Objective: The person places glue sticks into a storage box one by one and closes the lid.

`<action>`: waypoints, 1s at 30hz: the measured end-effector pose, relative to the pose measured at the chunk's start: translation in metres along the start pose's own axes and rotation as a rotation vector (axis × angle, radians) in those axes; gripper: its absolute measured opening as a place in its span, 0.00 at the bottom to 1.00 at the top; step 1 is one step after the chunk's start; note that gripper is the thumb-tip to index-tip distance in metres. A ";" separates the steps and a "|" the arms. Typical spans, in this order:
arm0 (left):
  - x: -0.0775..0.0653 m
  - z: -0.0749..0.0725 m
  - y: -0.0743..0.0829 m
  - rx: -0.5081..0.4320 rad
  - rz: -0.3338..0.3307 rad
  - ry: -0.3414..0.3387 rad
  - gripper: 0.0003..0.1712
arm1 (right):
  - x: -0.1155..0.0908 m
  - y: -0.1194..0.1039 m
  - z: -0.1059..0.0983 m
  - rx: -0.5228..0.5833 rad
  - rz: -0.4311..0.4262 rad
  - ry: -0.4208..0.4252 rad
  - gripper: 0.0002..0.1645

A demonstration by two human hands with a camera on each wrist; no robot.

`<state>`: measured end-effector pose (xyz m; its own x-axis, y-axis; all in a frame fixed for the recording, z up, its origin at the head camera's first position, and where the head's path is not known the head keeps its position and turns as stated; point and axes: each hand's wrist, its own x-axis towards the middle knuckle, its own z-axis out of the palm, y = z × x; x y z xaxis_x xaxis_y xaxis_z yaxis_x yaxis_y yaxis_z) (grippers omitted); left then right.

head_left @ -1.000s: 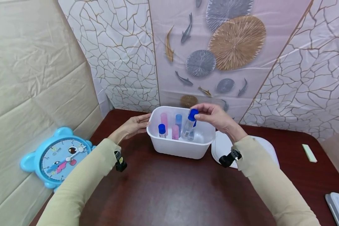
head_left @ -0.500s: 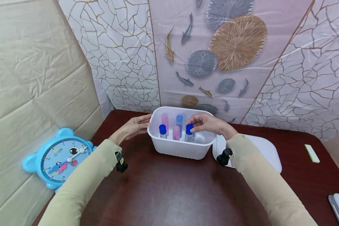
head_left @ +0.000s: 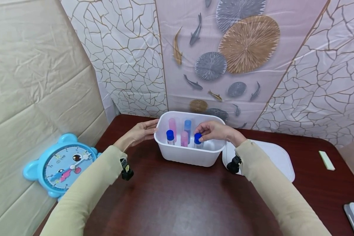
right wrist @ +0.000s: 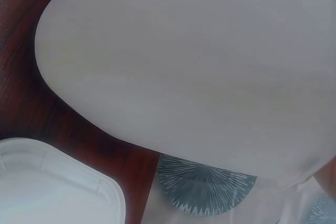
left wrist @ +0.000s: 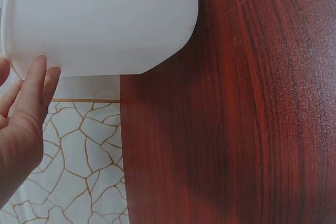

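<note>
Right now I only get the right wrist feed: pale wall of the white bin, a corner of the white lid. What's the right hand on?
Observer: In the head view, the right hand pinches the dark-blue cap of a clear bottle.
Operator: And the left?
Observer: The left hand rests straight fingers against the left end of the white bin.
Operator: Anything at the bin's near left corner?
Observer: Yes, a second clear bottle with a dark-blue cap.
</note>
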<state>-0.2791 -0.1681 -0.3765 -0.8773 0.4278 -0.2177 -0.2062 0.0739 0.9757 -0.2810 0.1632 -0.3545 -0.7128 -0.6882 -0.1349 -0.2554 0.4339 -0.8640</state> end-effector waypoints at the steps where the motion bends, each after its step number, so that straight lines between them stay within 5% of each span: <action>1: 0.000 0.000 0.000 0.000 0.000 0.000 0.32 | 0.000 0.000 0.000 -0.005 0.000 0.002 0.17; 19: 0.001 0.003 -0.002 0.022 -0.023 0.023 0.33 | -0.016 -0.004 -0.005 -0.016 -0.076 -0.015 0.24; 22: 0.002 0.004 -0.003 0.018 -0.016 0.017 0.33 | -0.025 -0.006 -0.010 -0.015 -0.100 0.063 0.24; 26: 0.001 0.003 -0.004 0.017 -0.001 0.014 0.33 | -0.045 -0.004 -0.023 0.023 -0.146 0.266 0.22; 30: -0.001 0.002 -0.003 0.019 0.003 0.015 0.33 | -0.080 0.014 -0.037 0.211 -0.146 0.508 0.24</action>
<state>-0.2769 -0.1667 -0.3788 -0.8844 0.4144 -0.2148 -0.1951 0.0900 0.9767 -0.2520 0.2463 -0.3378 -0.9178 -0.3438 0.1986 -0.2761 0.1931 -0.9415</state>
